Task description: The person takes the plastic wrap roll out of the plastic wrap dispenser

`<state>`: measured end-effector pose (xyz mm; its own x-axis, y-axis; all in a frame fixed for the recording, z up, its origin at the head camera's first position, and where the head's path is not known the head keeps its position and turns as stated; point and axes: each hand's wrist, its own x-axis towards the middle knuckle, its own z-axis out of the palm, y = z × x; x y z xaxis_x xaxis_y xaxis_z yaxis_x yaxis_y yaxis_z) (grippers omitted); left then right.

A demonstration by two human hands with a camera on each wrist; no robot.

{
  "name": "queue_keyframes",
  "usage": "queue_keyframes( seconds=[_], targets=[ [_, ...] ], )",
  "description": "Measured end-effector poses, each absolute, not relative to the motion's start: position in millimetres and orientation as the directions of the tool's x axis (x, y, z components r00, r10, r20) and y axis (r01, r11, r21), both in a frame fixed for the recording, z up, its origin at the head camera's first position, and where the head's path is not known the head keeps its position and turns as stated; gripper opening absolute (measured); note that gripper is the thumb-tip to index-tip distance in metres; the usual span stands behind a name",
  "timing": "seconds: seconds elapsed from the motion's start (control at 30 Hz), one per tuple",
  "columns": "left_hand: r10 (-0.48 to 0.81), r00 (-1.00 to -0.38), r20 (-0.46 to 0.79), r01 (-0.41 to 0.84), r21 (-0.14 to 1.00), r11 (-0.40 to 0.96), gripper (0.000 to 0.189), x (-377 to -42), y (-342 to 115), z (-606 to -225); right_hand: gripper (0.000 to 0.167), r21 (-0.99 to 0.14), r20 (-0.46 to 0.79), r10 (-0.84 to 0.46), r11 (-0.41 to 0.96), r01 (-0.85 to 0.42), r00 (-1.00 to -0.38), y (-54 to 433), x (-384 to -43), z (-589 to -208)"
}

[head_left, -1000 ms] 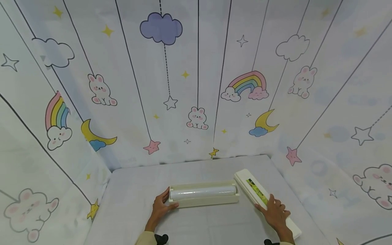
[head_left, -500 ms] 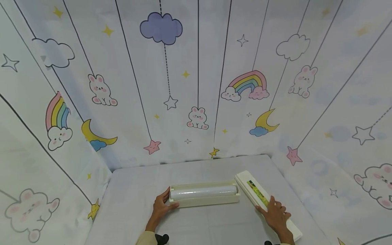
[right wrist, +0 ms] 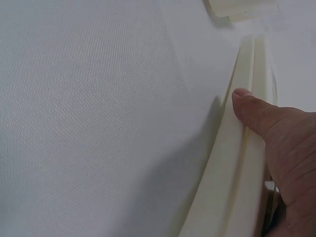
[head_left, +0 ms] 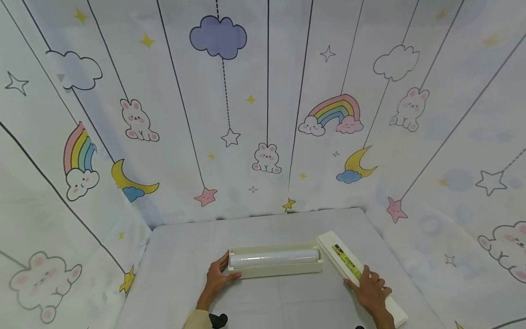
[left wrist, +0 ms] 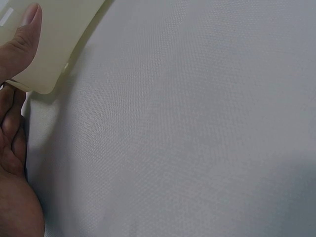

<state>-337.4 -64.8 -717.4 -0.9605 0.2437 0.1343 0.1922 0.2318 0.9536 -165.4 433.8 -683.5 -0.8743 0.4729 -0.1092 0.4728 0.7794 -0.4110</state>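
Observation:
A cream open box (head_left: 281,273) lies lengthwise on the cloth in the head view, with a shiny whitish roll of cling film (head_left: 274,258) inside it. My left hand (head_left: 217,278) grips the box's left end, thumb on the front wall and fingers behind the end. In the left wrist view that thumb presses the box's side (left wrist: 64,39). To the right, a long cream lid (head_left: 328,242) with a green and yellow label (head_left: 346,260) slants towards me. My right hand (head_left: 371,292) holds the lid's near half, its thumb along the ridged side (right wrist: 222,163).
Pale cloth covers the table (head_left: 255,306). A white curtain (head_left: 246,173) printed with rabbits, stars, clouds and rainbows rises behind the table and along both sides. The lid's far end stands close to the box's right end (right wrist: 242,7).
Both hands keep their holds on the box and the lid. The whole view has shifted very slightly, and the lid's far end sits a touch lower in the picture.

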Motion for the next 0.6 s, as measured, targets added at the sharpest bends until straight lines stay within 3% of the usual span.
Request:
queue_keyframes(
  seconds=[0.37,0.6],
  targets=[
    [0.289,-0.924,0.252,0.325,0.915,0.241,0.100,-337.4,-69.2,-720.7,0.115,-0.420,-0.111,0.479,0.772,0.478,-0.871,431.7,-165.2,-688.7],
    [0.272,-0.935,0.228,0.294,0.926,0.237,0.101,-338.3,-68.3,-720.9,0.117,-0.425,-0.123,0.479,0.766,0.482,-0.869,432.0,-165.3,-688.6]
  ],
)
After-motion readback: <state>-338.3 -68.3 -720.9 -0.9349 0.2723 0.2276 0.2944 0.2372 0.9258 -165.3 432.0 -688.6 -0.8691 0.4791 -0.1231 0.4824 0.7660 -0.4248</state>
